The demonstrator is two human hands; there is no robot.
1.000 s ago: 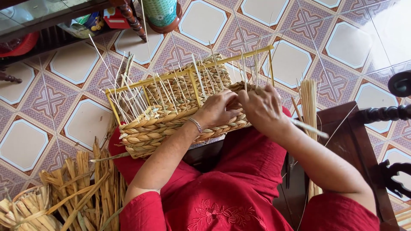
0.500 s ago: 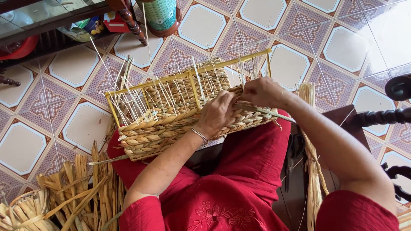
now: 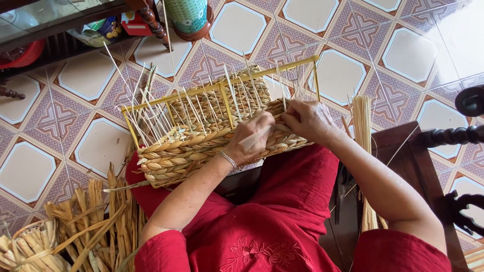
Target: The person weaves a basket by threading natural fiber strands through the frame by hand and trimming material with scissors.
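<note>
— On the lap of the person in red, what is that?

— A half-woven basket (image 3: 201,136) of thick straw-coloured braided fibre, built around a yellow wire frame (image 3: 222,88). It rests tilted across the red-clothed knees, above the patterned tile floor (image 3: 75,80), with thin pale stakes (image 3: 151,108) sticking up out of the weave.

— And the hands?

— The left hand (image 3: 250,140) lies on the basket's near wall, fingers curled and pressed against the braid; a thin bracelet (image 3: 228,158) sits on that wrist. The right hand (image 3: 310,121) is just beside it at the right end of the wall, fingers bent and pinching what looks like a strand of fibre, though the strand itself is hard to make out between the fingertips.

— They touch each other?

— Nearly; fingertips meet over the top rows of braid.

— What else is around?

— A bundle of pale reeds (image 3: 362,126) stands just right of the right forearm, against a dark wooden chair (image 3: 403,151). Loose dried leaves (image 3: 85,221) are heaped on the floor at lower left, and a green woven vase (image 3: 187,15) stands at the top.
</note>
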